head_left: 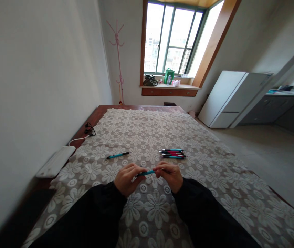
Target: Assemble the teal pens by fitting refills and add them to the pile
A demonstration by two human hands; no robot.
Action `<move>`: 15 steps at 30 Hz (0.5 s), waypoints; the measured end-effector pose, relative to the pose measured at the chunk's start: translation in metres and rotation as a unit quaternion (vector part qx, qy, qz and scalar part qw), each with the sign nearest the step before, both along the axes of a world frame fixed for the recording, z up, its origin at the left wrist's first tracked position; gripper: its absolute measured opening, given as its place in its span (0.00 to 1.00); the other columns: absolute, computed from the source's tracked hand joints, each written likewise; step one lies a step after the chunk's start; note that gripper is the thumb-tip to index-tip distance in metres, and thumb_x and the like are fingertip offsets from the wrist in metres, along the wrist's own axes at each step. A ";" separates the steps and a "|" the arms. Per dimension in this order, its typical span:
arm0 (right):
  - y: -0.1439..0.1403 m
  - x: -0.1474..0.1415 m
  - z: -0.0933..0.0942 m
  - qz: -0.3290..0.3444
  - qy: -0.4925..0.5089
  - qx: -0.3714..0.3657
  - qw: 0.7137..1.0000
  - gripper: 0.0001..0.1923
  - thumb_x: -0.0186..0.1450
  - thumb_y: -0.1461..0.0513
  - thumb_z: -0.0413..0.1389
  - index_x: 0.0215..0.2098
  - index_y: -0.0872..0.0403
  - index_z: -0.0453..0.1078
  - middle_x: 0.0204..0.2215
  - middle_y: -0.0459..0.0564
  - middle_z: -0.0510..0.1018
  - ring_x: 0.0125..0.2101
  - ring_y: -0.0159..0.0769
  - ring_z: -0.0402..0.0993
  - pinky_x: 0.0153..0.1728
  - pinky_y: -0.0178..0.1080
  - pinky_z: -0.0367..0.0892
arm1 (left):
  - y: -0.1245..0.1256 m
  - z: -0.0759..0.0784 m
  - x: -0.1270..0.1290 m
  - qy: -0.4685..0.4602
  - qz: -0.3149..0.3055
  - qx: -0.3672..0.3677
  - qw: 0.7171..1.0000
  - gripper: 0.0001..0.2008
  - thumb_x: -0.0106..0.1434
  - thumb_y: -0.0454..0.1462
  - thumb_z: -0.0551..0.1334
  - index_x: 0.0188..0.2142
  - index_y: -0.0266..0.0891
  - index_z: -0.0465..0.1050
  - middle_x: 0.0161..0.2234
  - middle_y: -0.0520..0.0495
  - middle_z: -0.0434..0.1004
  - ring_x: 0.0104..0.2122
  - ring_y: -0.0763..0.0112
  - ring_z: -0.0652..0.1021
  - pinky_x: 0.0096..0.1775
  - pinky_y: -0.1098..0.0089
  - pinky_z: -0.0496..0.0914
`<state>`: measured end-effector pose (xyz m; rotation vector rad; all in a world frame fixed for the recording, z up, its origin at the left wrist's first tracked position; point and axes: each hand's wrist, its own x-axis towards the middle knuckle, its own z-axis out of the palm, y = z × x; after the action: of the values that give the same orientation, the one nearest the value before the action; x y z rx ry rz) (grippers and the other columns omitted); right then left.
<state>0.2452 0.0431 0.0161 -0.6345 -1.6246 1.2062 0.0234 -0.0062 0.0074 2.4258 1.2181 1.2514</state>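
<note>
Black sleeves (95, 213) run up from the bottom edge to both hands, which meet over a table (265, 220) spread with a lace cloth of white flowers. Between them lies a teal pen (146, 173), held level just above the cloth: the left hand (127, 179) is closed on one end, the right hand (169, 175) pinches the other end in its fingertips. No writing on the pen can be read.

Beyond the left hand, a second teal pen (117, 155) rests alone on the cloth. Beyond the right hand, a small bunch of pens (173, 154), teal and red, lies side by side and touching. At the table's left edge sits a white flat device (56, 162) with a cable. Farther off, a pink coat stand (118, 58) rises in the corner, and a green bag (169, 76) stands on the window sill; any print on it is too small to read.
</note>
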 end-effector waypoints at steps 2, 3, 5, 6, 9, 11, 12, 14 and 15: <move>-0.001 0.000 0.000 0.007 -0.008 0.006 1.000 0.08 0.61 0.54 0.66 0.33 0.48 0.83 0.25 0.48 0.77 0.22 0.32 0.71 0.21 0.35 0.67 | 0.000 0.000 0.000 0.000 -0.003 -0.001 1.000 0.08 0.68 0.37 0.62 0.46 0.44 0.75 0.37 0.47 0.82 0.37 0.67 0.78 0.40 0.66 0.74; -0.002 -0.001 0.001 0.013 -0.010 0.010 1.000 0.08 0.62 0.54 0.66 0.33 0.48 0.83 0.25 0.48 0.77 0.22 0.33 0.71 0.21 0.35 0.66 | 0.000 0.000 0.000 0.002 -0.004 0.000 1.000 0.08 0.68 0.36 0.62 0.47 0.44 0.74 0.38 0.47 0.82 0.37 0.66 0.78 0.40 0.66 0.73; -0.003 -0.001 0.001 0.020 -0.011 0.021 1.000 0.07 0.62 0.55 0.66 0.33 0.48 0.83 0.25 0.48 0.78 0.23 0.33 0.71 0.22 0.35 0.66 | 0.000 0.000 0.000 0.004 -0.005 0.003 1.000 0.08 0.68 0.34 0.61 0.46 0.45 0.74 0.38 0.48 0.82 0.38 0.66 0.78 0.41 0.65 0.73; -0.004 -0.001 0.002 0.022 -0.012 0.028 0.999 0.06 0.62 0.55 0.66 0.33 0.48 0.83 0.25 0.48 0.78 0.23 0.32 0.71 0.22 0.35 0.65 | -0.001 0.001 0.000 0.004 -0.005 0.003 1.000 0.09 0.68 0.34 0.61 0.46 0.45 0.75 0.38 0.48 0.82 0.38 0.66 0.78 0.41 0.65 0.73; -0.004 -0.002 0.002 0.012 -0.034 0.052 0.998 0.06 0.63 0.55 0.65 0.36 0.47 0.83 0.26 0.47 0.78 0.23 0.32 0.71 0.24 0.35 0.66 | -0.001 0.001 -0.001 0.006 -0.012 -0.006 1.000 0.10 0.68 0.34 0.60 0.47 0.45 0.74 0.37 0.48 0.81 0.37 0.66 0.77 0.40 0.66 0.73; -0.004 -0.002 0.001 0.005 -0.057 0.062 0.996 0.08 0.64 0.54 0.64 0.39 0.46 0.83 0.27 0.47 0.79 0.25 0.33 0.72 0.26 0.36 0.66 | -0.002 0.001 -0.001 0.010 -0.020 -0.011 1.000 0.10 0.69 0.33 0.60 0.48 0.44 0.74 0.37 0.48 0.81 0.37 0.66 0.77 0.40 0.67 0.73; -0.004 -0.003 -0.001 0.006 -0.067 0.063 0.996 0.08 0.65 0.54 0.64 0.40 0.46 0.82 0.28 0.47 0.79 0.26 0.34 0.72 0.27 0.36 0.67 | -0.002 0.001 -0.001 0.013 -0.021 -0.013 1.000 0.10 0.69 0.33 0.60 0.48 0.44 0.73 0.37 0.48 0.81 0.37 0.66 0.77 0.40 0.66 0.73; -0.004 -0.004 -0.004 0.024 -0.076 0.054 0.995 0.12 0.65 0.54 0.63 0.45 0.46 0.81 0.30 0.47 0.79 0.28 0.34 0.73 0.29 0.37 0.68 | -0.002 0.001 0.000 0.013 -0.016 -0.019 1.000 0.10 0.68 0.33 0.60 0.48 0.44 0.73 0.37 0.48 0.81 0.38 0.66 0.77 0.40 0.66 0.73; -0.004 -0.005 -0.006 0.037 -0.077 0.044 0.995 0.15 0.65 0.53 0.64 0.49 0.46 0.79 0.31 0.47 0.78 0.29 0.35 0.73 0.30 0.37 0.68 | -0.002 0.000 0.000 0.012 -0.012 -0.023 1.000 0.09 0.68 0.33 0.60 0.47 0.44 0.73 0.37 0.48 0.80 0.38 0.66 0.78 0.40 0.66 0.73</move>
<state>0.2407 0.0387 0.0096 -0.6291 -1.8331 1.1556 0.0231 -0.0083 0.0079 2.4218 1.2069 1.1787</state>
